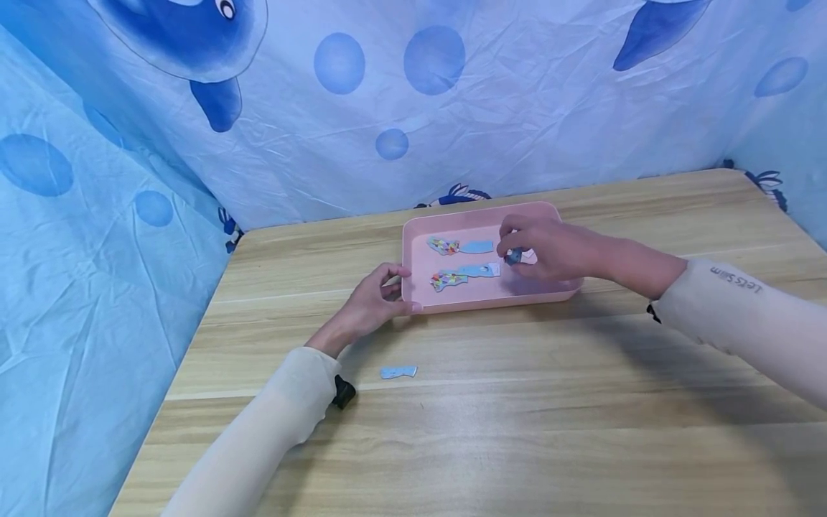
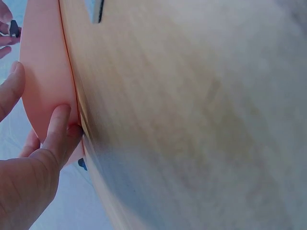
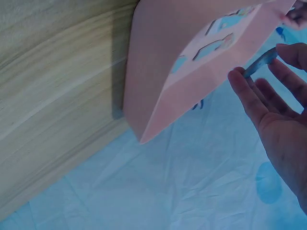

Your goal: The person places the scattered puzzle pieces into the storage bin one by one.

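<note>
My left hand [image 1: 376,300] holds the left end of a pink tray [image 1: 491,305], thumb at the near corner and forefinger at the left rim. In the left wrist view, its fingertips lie against the tray's outer wall. Over the tray's right part, my right hand [image 1: 549,248] pinches a small flat dark-blue puzzle piece [image 3: 261,63] between thumb and fingers. Two rows of puzzle pieces lie in the tray. The far row has a multicoloured piece [image 1: 444,246] beside a light-blue piece [image 1: 476,247]; the near row has another multicoloured piece [image 1: 449,280] touching a light-blue one [image 1: 479,271].
One light-blue puzzle piece [image 1: 398,372] lies on the wooden table [image 1: 517,402], in front of the tray and near the left wrist. A blue cloth [image 1: 517,108] with whale and bubble prints hangs behind the table and along its sides.
</note>
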Motion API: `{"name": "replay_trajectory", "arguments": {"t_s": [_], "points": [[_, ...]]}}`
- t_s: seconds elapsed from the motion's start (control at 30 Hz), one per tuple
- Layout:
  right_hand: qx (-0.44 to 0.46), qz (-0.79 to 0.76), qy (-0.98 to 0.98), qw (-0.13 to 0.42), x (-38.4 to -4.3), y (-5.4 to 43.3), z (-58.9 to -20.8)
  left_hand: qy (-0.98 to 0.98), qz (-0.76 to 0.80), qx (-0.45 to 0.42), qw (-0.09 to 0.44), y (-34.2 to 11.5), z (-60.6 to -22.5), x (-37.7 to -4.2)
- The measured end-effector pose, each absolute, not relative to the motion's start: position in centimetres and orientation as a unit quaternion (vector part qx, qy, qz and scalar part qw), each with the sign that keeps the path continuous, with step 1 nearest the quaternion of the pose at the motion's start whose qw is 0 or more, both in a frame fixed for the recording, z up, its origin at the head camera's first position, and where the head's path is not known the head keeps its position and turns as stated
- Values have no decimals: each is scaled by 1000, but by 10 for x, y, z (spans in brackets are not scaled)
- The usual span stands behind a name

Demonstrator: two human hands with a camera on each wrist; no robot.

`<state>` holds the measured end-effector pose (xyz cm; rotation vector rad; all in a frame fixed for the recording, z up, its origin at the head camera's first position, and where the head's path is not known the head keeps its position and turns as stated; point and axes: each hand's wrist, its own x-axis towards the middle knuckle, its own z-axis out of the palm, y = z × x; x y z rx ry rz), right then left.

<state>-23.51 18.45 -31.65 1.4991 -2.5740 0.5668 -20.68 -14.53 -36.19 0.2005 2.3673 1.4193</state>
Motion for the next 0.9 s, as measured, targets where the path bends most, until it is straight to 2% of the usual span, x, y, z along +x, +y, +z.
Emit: {"name": "replay_trajectory", "arguments": {"t_s": [0.2, 0.5, 0.9], "points": [[497, 192, -844, 56, -251, 190, -321, 842, 498, 69, 193, -140, -347, -201], [496, 170, -850, 51, -264, 189, -330, 843, 501, 72, 182, -146, -362, -206], [418, 107, -897, -96, -264, 176, -333, 848, 497, 67, 173, -145, -364, -208]]}}
